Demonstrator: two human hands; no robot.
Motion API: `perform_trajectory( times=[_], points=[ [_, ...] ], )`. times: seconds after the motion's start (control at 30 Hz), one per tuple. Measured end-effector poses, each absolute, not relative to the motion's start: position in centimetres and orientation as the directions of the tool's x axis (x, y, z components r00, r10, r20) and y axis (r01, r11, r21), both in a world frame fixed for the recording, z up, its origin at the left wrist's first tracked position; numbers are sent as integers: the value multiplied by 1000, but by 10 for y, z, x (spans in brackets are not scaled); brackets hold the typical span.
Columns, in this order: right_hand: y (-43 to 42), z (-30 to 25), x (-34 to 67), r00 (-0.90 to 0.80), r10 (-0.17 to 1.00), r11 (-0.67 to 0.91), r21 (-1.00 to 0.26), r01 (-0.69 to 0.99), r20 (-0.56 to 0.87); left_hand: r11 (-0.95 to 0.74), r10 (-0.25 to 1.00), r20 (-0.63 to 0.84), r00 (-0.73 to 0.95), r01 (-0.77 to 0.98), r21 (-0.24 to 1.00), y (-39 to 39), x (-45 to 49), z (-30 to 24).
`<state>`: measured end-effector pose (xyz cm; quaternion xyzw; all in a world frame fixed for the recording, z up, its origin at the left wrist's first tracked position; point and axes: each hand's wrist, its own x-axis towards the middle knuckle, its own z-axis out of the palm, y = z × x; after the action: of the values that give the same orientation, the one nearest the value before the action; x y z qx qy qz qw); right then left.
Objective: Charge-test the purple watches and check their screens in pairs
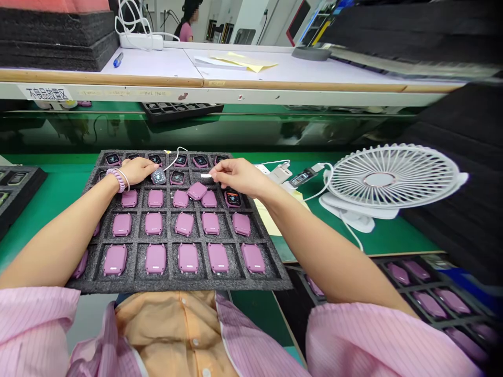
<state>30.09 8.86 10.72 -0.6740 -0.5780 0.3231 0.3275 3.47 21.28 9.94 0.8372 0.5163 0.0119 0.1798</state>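
A dark foam tray [157,285] in front of me holds rows of pink smartwatch bodies without straps. Most lie back up, while the far row shows dark screens. At the tray's left rear, my left hand [137,170] has its fingers closed at the edge of a tilted smartwatch [159,176] with its screen side showing. A thin white cable [176,157] runs up from near that watch. My right hand [239,175] pinches a small white piece [206,176] above the tray; its exact kind is unclear. Just below it, one pink watch [197,191] rests across its neighbours.
Right of the tray stand a white fan [379,180] and a small meter [302,178] with white cables. Yellow paper [271,217] lies by the tray. More trays sit at left [18,193] and lower right [428,293]. A shelf [157,78] crosses behind; a person [186,31] is beyond.
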Motion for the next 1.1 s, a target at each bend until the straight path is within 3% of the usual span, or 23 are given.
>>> perform_trajectory(
  times=[0.17,0.33,0.4,0.6,0.7,0.8,0.97,1.1],
  points=[
    [69,100,289,6,999,21,-739,673,34,-400,872,-153,466,856,328,213,34,97],
    [44,85,266,-106,981,158,-365,917,160,-412,865,-147,480,846,338,216,33,95],
    [42,86,265,-129,979,171,-282,944,160,-414,864,-140,484,839,353,219,32,92],
    [84,99,297,-16,994,62,-442,895,106,-408,865,-94,493,799,442,227,28,86],
    [111,93,311,41,999,-29,-330,944,29,-389,869,-73,490,766,512,230,26,84],
    [123,80,311,120,989,-100,-206,973,84,-335,878,-52,475,688,643,230,26,81],
    [120,63,303,134,970,-92,-201,975,205,-168,916,-33,400,457,874,227,35,78],
    [119,53,306,69,974,-21,-216,976,216,-174,980,141,139,265,948,230,33,105]
  ],
)
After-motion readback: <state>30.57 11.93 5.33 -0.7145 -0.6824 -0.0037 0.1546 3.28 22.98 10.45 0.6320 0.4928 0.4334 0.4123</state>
